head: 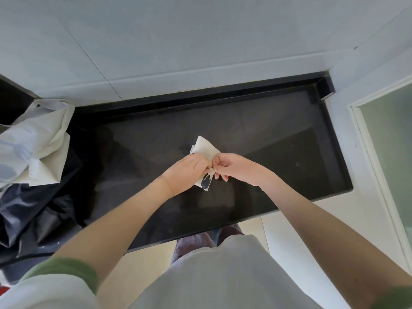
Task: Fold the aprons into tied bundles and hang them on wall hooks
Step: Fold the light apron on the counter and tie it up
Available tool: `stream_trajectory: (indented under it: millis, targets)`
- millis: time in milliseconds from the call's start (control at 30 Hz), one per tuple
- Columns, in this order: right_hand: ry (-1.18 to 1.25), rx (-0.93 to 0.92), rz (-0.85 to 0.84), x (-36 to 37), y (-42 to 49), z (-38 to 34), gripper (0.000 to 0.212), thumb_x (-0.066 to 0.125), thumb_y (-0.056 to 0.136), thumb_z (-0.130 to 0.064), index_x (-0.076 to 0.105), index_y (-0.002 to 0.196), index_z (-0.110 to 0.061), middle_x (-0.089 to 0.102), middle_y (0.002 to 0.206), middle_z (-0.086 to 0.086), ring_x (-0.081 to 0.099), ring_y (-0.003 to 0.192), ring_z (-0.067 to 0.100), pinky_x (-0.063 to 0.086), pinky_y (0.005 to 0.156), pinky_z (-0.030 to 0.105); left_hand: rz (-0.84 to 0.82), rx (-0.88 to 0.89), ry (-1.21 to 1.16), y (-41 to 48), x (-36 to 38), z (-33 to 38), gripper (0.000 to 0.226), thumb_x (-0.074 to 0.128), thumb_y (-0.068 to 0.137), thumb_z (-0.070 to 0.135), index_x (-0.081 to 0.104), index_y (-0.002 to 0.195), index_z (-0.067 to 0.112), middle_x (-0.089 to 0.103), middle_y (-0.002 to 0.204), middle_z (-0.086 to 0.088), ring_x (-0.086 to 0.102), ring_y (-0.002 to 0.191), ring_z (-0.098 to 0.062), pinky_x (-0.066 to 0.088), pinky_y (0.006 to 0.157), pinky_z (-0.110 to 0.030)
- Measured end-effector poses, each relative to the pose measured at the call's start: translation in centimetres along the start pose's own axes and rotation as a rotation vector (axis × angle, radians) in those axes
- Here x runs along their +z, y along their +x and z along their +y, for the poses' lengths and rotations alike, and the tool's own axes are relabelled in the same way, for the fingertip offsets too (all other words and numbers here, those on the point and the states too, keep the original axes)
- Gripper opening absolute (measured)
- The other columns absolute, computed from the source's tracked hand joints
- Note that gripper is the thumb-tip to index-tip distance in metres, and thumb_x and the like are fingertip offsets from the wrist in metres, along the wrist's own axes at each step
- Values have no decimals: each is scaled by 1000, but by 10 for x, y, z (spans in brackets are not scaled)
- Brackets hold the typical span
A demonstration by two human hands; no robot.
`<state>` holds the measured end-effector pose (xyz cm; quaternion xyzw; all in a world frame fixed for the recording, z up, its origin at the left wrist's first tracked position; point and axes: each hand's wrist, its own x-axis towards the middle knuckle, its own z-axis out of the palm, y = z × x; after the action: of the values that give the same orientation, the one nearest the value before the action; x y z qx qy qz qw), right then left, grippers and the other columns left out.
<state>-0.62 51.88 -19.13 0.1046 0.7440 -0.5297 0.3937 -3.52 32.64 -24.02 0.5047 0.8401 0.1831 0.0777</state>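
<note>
A small folded white apron bundle [206,148] with a dark print at its near end sits over the middle of the black countertop [278,152]. My left hand [189,170] grips the bundle from the left, covering its middle. My right hand [234,167] pinches a thin white strap at the bundle's right side, fingers curled. The two hands touch over the bundle. No wall hooks are in view.
A heap of white aprons [33,146] lies on dark cloth [29,215] at the left end of the counter. A pale tiled wall [200,41] rises behind. A frosted glass door [390,152] stands to the right. The counter's front edge is near my body.
</note>
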Motion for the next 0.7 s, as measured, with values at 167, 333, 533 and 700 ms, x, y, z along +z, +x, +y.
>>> stream_trajectory:
  millis: [167, 333, 533, 700]
  targets:
    - [149, -15, 24, 4, -4, 5, 15, 49, 98, -9, 57, 85, -12, 66, 80, 4, 53, 60, 7, 48, 70, 22, 100, 115, 51, 1, -6, -8, 43, 81, 66, -5, 50, 90, 12, 59, 78, -4, 55, 67, -20, 38, 74, -29]
    - [210, -43, 69, 9, -5, 11, 14, 51, 98, -9, 57, 86, -12, 66, 79, 5, 56, 62, 8, 51, 73, 27, -19, 240, 320, 0, -6, -7, 17, 71, 70, 5, 64, 84, 12, 57, 80, 0, 54, 70, -19, 40, 76, -29]
    - [157, -61, 203, 20, -2, 21, 12, 52, 98, -11, 57, 87, -13, 67, 77, 2, 58, 64, 14, 54, 76, 33, -136, 281, 470, -4, -12, -2, 16, 57, 82, 9, 68, 93, 7, 57, 86, -3, 53, 80, -22, 48, 79, -33]
    - [146, -50, 297, 31, 1, 25, 8, 52, 98, -13, 57, 93, -9, 67, 79, 0, 69, 71, 12, 57, 83, 32, -149, 397, 739, -16, -2, -4, 39, 28, 94, 1, 66, 101, 1, 56, 93, -11, 50, 91, -29, 48, 84, -39]
